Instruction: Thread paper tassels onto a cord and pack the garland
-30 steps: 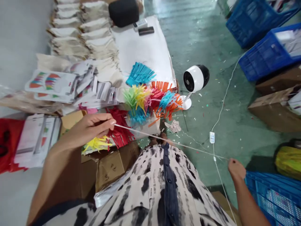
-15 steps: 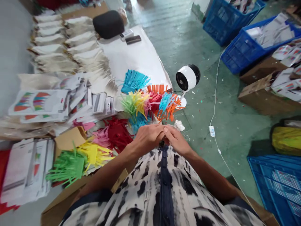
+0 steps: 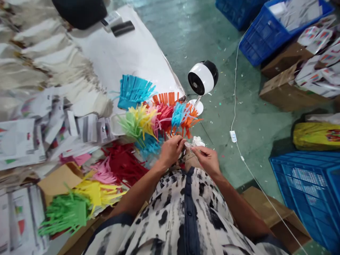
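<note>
My left hand [image 3: 171, 150] and my right hand [image 3: 207, 158] are close together in front of my chest, both pinched on a thin white string [image 3: 188, 145] that runs between their fingertips. Just beyond them lies a bunch of fringed paper tassels [image 3: 156, 118] in green, yellow, pink, red, blue and orange. A small crumpled white scrap [image 3: 198, 141] lies right behind my right hand's fingers. Loose red tassels [image 3: 123, 163] lie to the left of my left hand.
A small white desk fan [image 3: 202, 78] stands on the green floor, with a white cable [image 3: 233, 120] trailing past it. Blue crates [image 3: 305, 187] and cardboard boxes [image 3: 281, 90] stand on the right. Printed cards [image 3: 23, 138] and yellow [image 3: 98, 191] and green tassels [image 3: 63, 212] lie at left.
One second ago my hands were far apart with the string stretched between them. They came together at my chest, and the view has tilted lower and shifted right.
</note>
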Demonstrator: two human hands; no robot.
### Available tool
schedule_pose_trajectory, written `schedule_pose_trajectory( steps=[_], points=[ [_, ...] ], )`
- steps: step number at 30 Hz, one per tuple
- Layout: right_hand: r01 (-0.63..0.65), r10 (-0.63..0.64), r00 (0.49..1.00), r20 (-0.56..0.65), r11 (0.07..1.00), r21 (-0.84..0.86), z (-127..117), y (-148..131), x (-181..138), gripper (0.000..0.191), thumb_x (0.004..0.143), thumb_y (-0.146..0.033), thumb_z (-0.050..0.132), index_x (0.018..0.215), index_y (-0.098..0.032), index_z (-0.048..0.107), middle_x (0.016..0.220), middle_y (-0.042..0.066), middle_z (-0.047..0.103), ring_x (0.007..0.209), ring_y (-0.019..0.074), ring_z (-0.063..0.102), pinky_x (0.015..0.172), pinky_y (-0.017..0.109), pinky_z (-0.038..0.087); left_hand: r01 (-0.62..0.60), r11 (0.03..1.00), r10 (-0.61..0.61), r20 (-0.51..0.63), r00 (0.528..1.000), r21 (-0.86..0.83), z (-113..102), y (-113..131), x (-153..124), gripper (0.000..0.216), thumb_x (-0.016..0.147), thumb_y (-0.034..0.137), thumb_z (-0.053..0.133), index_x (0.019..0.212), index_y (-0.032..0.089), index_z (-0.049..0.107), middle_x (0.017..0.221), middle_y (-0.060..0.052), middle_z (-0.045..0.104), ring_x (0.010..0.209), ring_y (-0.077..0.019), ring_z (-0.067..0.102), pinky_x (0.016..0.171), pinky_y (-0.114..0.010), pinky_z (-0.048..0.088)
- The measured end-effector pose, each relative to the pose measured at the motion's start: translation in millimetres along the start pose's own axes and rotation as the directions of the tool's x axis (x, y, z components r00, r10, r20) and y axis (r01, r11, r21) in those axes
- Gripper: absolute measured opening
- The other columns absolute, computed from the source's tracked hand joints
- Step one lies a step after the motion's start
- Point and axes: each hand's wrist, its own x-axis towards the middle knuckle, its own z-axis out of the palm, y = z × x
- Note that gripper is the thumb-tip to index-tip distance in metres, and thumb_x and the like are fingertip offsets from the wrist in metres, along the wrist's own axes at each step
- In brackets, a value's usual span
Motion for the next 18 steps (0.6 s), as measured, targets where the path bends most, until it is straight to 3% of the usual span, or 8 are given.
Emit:
schedule_pose_trajectory(
  steps=[4,8,11,15,18],
  points=[
    [0.066,-0.088,0.988,-0.128,0.985,-0.162,-15,31,42,0.035,0.097,-0.052,0.065,0.091,-0.021,0.081,0.084,0.003,0.074,0.073,0.0175,0.061,0.07,0.029,0.046,0.164,0.941,-0.194,0.075,0.978,0.295,54,-12,49,0.027,0.107,0.036,0.047,0.113,0.018,0.066,0.115,-0.012,0.071,0.093,-0.0249,0.071,0.069,-0.031,0.044],
    [0.172,-0.196,0.979,-0.053,0.938,-0.302,-15,53,82,0.03,0.1,-0.046,0.062,0.093,-0.023,0.08,0.087,0.004,0.074,0.077,0.0185,0.065,0.072,0.031,0.05,0.2,0.909,-0.264,0.133,0.955,0.366,85,-17,72,0.029,0.107,0.027,0.041,0.122,0.013,0.062,0.118,-0.016,0.07,0.099,-0.0281,0.073,0.073,-0.032,0.048],
    [0.287,-0.285,0.957,0.055,0.902,-0.323,-5,62,105,0.025,0.102,-0.041,0.06,0.103,-0.026,0.081,0.104,0.007,0.077,0.091,0.0202,0.071,0.078,0.032,0.055,0.196,0.914,-0.246,0.102,0.964,0.355,83,-20,67,0.029,0.108,0.027,0.038,0.118,0.016,0.063,0.117,-0.015,0.069,0.095,-0.0265,0.073,0.07,-0.031,0.047],
    [0.491,-0.409,0.861,0.304,0.824,-0.281,7,62,127,0.02,0.102,-0.032,0.059,0.105,-0.027,0.079,0.14,0.01,0.069,0.126,0.0237,0.067,0.105,0.039,0.054,0.15,0.94,-0.162,0.012,0.987,0.306,62,-26,53,0.024,0.107,0.033,0.045,0.11,0.02,0.065,0.11,-0.01,0.071,0.085,-0.0233,0.071,0.064,-0.031,0.041],
    [0.518,-0.394,0.822,0.411,0.818,-0.251,11,59,137,0.017,0.101,-0.028,0.059,0.101,-0.026,0.076,0.137,0.01,0.072,0.121,0.0239,0.07,0.101,0.04,0.056,0.147,0.974,-0.134,-0.083,0.987,0.17,48,-34,50,0.016,0.104,0.031,0.052,0.103,0.021,0.065,0.103,-0.006,0.073,0.085,-0.0197,0.07,0.068,-0.03,0.041]
  ],
)
